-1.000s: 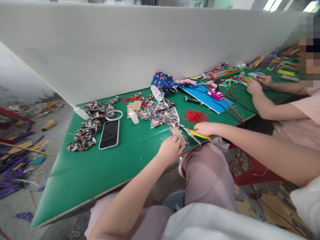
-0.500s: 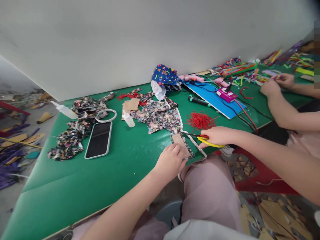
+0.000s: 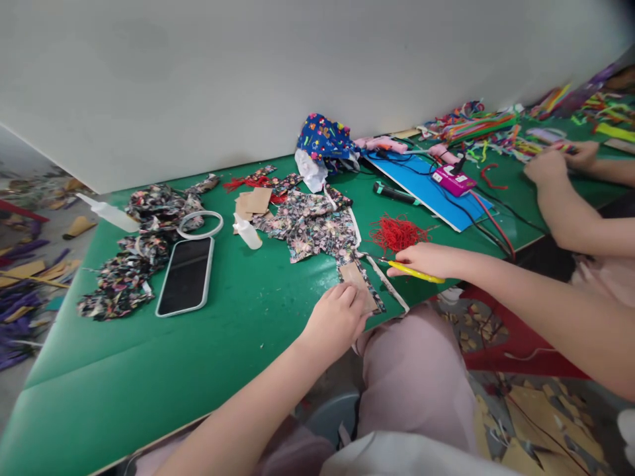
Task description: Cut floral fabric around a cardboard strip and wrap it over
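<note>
My left hand (image 3: pixel 337 318) bends its fingers over a tan cardboard piece (image 3: pixel 358 284), pinning it on dark floral fabric (image 3: pixel 322 230) at the table's front edge. Gripped in my right hand (image 3: pixel 421 260) are scissors with yellow handles (image 3: pixel 421 274). Their handles are pressed together, and the blades point left to the fabric's pale edge. A narrow whitish strip (image 3: pixel 389 284) hangs partly cut away to the right of the cardboard. Just behind my right hand lies a heap of red threads (image 3: pixel 398 233).
A phone (image 3: pixel 186 276), a white ring (image 3: pixel 200 225), crumpled floral cloth (image 3: pixel 122 274) and glue bottles (image 3: pixel 247 231) are on the left. Behind lie a blue board (image 3: pixel 421 188) and a magenta power adapter (image 3: pixel 453 180) with cables. Another person's hands (image 3: pixel 550 165) work at the right.
The scissor handles have come together from a spread position. My left hand stays on the cardboard. The view has shifted slightly, moving the left-side objects leftward.
</note>
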`<action>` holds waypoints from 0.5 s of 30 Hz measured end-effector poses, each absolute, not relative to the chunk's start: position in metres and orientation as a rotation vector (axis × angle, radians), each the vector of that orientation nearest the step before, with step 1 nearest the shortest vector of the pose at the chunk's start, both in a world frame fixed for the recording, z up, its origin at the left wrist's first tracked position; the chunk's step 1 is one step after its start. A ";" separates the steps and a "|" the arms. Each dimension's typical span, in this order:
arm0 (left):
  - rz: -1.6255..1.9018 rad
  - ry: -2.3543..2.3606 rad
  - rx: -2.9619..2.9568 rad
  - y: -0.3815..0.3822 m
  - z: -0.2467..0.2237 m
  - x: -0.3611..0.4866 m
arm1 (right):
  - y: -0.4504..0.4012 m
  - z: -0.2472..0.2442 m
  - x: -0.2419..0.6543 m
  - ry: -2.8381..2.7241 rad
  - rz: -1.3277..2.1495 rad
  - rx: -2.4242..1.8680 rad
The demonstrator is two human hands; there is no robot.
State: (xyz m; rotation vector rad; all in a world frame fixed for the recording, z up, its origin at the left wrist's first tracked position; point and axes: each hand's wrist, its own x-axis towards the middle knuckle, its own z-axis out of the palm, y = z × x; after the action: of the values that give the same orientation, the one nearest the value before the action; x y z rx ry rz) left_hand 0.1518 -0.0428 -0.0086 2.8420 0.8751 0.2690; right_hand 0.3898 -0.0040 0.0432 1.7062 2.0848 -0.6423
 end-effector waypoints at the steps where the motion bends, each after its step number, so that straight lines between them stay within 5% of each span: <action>1: 0.264 0.873 2.841 -0.043 -0.009 0.152 | -0.004 0.043 0.390 2.076 -0.641 1.710; 15: 0.284 0.839 2.855 -0.043 -0.012 0.151 | -0.035 0.044 0.370 1.965 -0.509 1.847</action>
State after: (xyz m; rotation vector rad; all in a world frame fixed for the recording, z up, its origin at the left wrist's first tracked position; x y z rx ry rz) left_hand 0.1508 -0.0426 -0.0120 2.8553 0.8395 0.2844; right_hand 0.3705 -0.0353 0.0437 1.8471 1.9648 -0.5092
